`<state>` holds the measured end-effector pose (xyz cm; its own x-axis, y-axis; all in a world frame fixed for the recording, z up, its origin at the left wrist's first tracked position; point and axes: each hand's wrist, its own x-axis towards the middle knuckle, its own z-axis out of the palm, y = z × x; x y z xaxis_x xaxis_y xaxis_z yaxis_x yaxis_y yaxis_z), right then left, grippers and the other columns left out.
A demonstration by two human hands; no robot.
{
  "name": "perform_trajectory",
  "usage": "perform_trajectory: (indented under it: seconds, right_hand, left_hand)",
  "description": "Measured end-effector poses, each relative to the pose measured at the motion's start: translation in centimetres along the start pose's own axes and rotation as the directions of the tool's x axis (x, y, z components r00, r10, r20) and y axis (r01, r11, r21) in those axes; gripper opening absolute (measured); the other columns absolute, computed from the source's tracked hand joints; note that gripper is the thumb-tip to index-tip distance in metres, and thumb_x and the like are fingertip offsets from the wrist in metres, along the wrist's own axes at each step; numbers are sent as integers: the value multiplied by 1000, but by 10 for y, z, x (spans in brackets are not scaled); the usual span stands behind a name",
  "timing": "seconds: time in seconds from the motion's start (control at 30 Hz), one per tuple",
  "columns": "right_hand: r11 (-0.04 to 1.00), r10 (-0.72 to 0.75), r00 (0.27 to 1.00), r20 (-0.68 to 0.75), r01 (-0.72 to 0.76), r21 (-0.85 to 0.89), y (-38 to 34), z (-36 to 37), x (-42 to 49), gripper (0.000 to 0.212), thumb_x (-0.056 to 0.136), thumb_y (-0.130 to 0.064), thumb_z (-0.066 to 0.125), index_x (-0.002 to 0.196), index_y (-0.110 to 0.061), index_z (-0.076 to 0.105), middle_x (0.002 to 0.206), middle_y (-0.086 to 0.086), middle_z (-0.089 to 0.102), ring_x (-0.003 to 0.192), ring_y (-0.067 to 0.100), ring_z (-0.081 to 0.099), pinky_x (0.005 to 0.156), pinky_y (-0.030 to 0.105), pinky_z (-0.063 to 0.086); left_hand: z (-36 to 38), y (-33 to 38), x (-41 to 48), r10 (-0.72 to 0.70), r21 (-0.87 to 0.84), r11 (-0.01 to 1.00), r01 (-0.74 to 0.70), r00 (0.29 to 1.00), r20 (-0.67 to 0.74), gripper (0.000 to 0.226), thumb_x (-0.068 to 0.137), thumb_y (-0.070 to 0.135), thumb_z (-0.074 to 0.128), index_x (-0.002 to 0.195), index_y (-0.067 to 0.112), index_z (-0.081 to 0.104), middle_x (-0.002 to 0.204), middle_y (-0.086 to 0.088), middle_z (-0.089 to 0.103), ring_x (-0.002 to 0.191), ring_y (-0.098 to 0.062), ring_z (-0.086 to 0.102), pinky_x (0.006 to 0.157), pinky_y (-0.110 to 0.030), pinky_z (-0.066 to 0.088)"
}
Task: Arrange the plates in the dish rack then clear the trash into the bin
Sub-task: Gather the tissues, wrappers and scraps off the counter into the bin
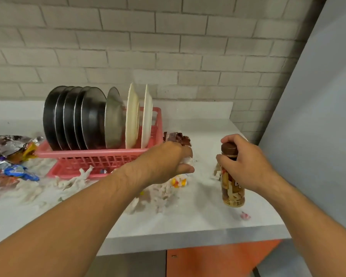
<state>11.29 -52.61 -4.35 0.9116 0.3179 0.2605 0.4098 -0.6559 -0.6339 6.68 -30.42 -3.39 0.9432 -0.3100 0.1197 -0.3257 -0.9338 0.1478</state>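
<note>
Head view: right hand (pixel 246 166) around bottle (pixel 233 194), left hand (pixel 168 162) perhaps around tissue (pixel 186 160).

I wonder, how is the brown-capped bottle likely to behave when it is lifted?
The bottle is tall and narrow, so a push would probably tip it. It looks like rigid plastic, likely stiff rather than fragile. Lying down, its round body would likely roll.

Gloss and crinkle are showing across a smooth, matt white counter (pixel 198 216).
The pink dish rack (pixel 88 153) is looking like moulded plastic with a soft sheen. The dark plates (pixel 92 120) are gleaming glossy, one metal plate (pixel 114 120) is showing dull grey, and the cream plates (pixel 132 116) are looking matt. Foil wrappers (pixel 6 148) are glinting, tissue paper (pixel 76 179) is looking torn and fibrous, and the bottle (pixel 233 192) is shining like plastic.
</note>
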Motion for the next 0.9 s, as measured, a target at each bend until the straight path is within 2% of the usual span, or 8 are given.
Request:
perform_trajectory:
  seconds: [0.13, 0.2, 0.27, 0.4, 0.53, 0.67, 0.83, 0.9]
  right_hand:
    - [998, 12, 1000, 23, -10, -68, -53, 42, -39, 39, 89, -45, 61, 122, -35, 43, 102, -17, 50, 84, 7, 54, 59, 13, 40]
    - [994, 1, 999, 53, 4, -107, -77, 56, -57, 39, 88, -52, 58, 119, -34, 44, 102, -12, 56, 87, 10, 56, 66, 24, 52]
    - [983, -20, 997, 80, 34, -180, -98, 64, -72, 39, 88, -58, 53, 115, -31, 45, 98, -9, 59, 84, 11, 58, 70, 34, 55]
    - [947, -60, 994, 95, 87, -308, -127, 79, -94, 40, 86, -68, 46, 104, -33, 42, 81, -17, 50, 73, 8, 54, 55, 28, 43]
    - [978, -86, 984, 153, 113, -178, -135, 89, -111, 38, 83, -67, 53, 95, -32, 44, 79, -18, 51, 72, 4, 53, 56, 25, 42]
    - [989, -96, 970, 223, 118, -90, -124, 111, -137, 38, 77, -68, 55, 95, -36, 46, 84, -16, 56, 76, 5, 55, 62, 26, 48]
    - [995, -48, 932, 358, 76, -63, -99, 166, -193, 34, 77, -64, 60, 95, -39, 46, 84, -17, 57, 75, 2, 55, 59, 21, 45]
    - [996, -5, 913, 407, 43, -84, -90, 195, -217, 30, 79, -59, 63, 93, -40, 45, 82, -19, 55, 75, 1, 53, 60, 18, 44]
  left_hand:
    - [-2, -31, -62, 25, -24, 999, -25, 1000, 6, 40, 87, 57, 54, 113, 27, 57, 106, 3, 63, 91, -16, 59, 80, -37, 53]
    - [-3, -44, -91, 22, -41, 999, -23, 1000, -15, 39, 86, 57, 56, 111, 27, 58, 105, 6, 64, 90, -13, 59, 79, -34, 53]
    - [-4, -55, -119, 6, -65, 998, -8, 1000, -21, 38, 86, 57, 56, 110, 28, 59, 105, 7, 65, 90, -12, 60, 78, -32, 51]
    - [-4, -75, -164, -40, -62, 997, 37, 998, -40, 37, 86, 60, 54, 109, 33, 59, 107, 10, 65, 90, -10, 60, 77, -36, 54]
    - [12, -76, -200, -76, -96, 993, 69, 995, -68, 39, 85, 61, 55, 113, 33, 58, 111, 11, 63, 93, -11, 58, 77, -32, 52]
    - [44, -70, -227, -24, -134, 991, 30, 999, 43, 35, 87, 62, 50, 111, 36, 55, 103, 13, 61, 86, -6, 56, 76, -33, 50]
    - [109, -67, -280, 84, -10, 996, -84, 973, 215, 28, 91, 55, 46, 104, 31, 52, 99, 9, 55, 84, -13, 57, 64, -25, 37]
    - [134, -77, -302, 50, 20, 998, -58, 956, 288, 28, 93, 54, 42, 105, 30, 52, 103, 8, 55, 84, -13, 58, 64, -24, 37]
